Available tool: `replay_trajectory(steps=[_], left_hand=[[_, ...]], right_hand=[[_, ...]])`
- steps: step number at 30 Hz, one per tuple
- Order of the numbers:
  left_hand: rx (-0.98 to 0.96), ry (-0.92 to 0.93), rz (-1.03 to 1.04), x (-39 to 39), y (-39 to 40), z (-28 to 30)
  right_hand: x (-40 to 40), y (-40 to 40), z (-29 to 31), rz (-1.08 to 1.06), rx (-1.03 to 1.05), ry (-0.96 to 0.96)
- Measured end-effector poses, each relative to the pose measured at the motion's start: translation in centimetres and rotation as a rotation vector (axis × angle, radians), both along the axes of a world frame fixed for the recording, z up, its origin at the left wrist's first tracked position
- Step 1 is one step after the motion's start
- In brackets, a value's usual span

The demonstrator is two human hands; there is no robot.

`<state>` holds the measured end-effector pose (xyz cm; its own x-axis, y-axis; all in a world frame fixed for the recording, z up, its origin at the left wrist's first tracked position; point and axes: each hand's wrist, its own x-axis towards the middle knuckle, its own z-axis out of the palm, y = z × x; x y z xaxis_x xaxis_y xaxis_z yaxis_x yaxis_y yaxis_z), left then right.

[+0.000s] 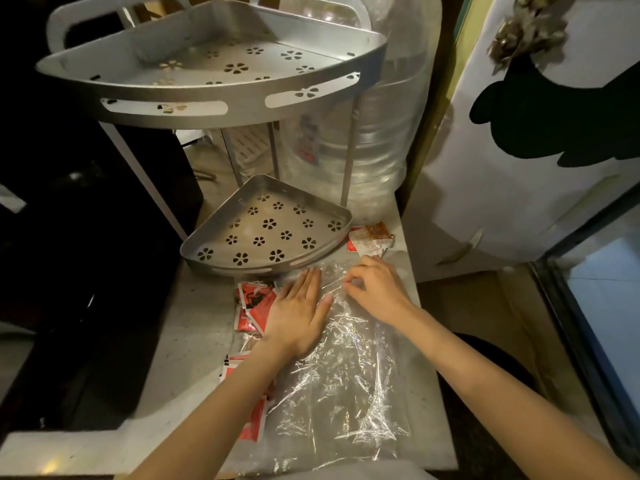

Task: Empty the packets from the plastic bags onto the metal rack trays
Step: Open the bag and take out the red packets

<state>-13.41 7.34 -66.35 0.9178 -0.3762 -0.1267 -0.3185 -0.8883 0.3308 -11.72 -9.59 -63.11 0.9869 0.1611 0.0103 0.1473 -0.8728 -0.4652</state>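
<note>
l hand [298, 313] flat, r hand [374, 292] pinching plastic bag [343, 375] (counter edge).

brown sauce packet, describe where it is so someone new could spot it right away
Find the metal rack and its lower tray on the counter. Just off that tray's right corner, beyond the right hand, lies the brown sauce packet. Unlike the red packets by the left hand, it is clear with brown filling.

You have a pale grey stone countertop [194, 344] before you. On it stand the silver two-tier metal corner rack [266, 233], a flattened clear plastic bag [343, 382], red sauce packets [252, 303] along the bag's left edge, and red-and-brown sachets [370, 240] just beside the rack's lower tray.
</note>
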Motion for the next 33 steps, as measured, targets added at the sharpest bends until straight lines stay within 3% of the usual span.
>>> replay_trajectory(steps=[4,10,16,20,24,29,33], left_hand=[[-0.044,0.005,0.004,0.1,0.1,0.0],[-0.178,0.018,-0.007,0.3,0.6,0.4],[-0.108,-0.011,-0.050,0.3,0.6,0.2],[-0.134,-0.089,-0.034,0.2,0.6,0.9],[-0.179,-0.270,-0.158,-1.9,0.5,2.7],[-0.217,-0.028,-0.151,-8.0,-0.6,2.6],[-0.224,0.026,-0.141,-9.2,-0.7,1.3]], right_hand=[[-0.3,-1.5,-0.1,-0.012,0.123,-0.004],[-1.4,-3.6,0.6,-0.135,0.519,0.115],[-2.0,-6.5,1.0,-0.300,0.753,0.191],[-2.4,-6.6,0.6,-0.388,0.861,0.205],[-2.5,-6.0,0.1,-0.390,0.881,0.207],[-3.2,-5.0,0.5,-0.402,1.014,0.224],[-5.1,-3.5,1.1,-0.517,1.174,0.252]])
